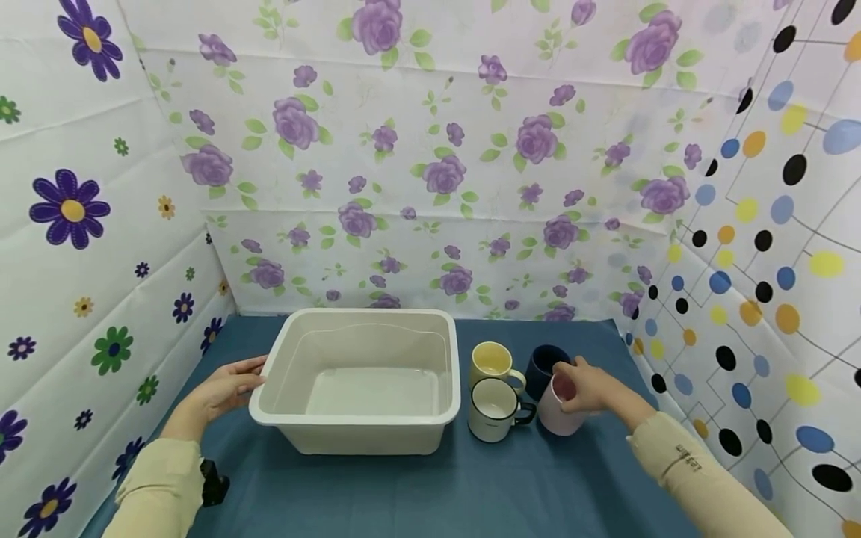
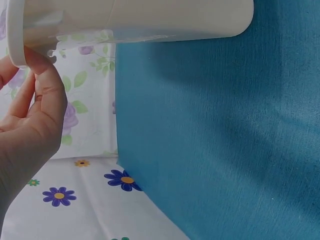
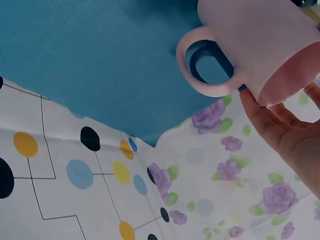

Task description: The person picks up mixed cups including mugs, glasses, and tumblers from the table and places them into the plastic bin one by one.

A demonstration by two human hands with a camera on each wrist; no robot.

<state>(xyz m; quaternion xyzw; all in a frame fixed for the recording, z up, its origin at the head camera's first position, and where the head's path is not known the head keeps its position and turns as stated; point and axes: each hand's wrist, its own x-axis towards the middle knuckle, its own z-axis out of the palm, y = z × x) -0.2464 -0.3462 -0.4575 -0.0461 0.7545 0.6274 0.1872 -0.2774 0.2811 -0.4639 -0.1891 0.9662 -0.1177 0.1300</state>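
A cream plastic basin stands on the blue cloth with nothing inside. My left hand pinches its left rim, the thumb below the lip in the left wrist view, where the hand shows from the side. At the right, my right hand grips a pink mug by its rim, and the mug leans a little. Its handle points away from the fingers in the right wrist view. Close by are a yellow mug, a white mug with black rim and handle, and a dark blue mug, partly hidden.
Blue cloth covers the table. Flowered sheets hang behind and at the left, and a dotted sheet closes the right side. A small black object is by the left sleeve.
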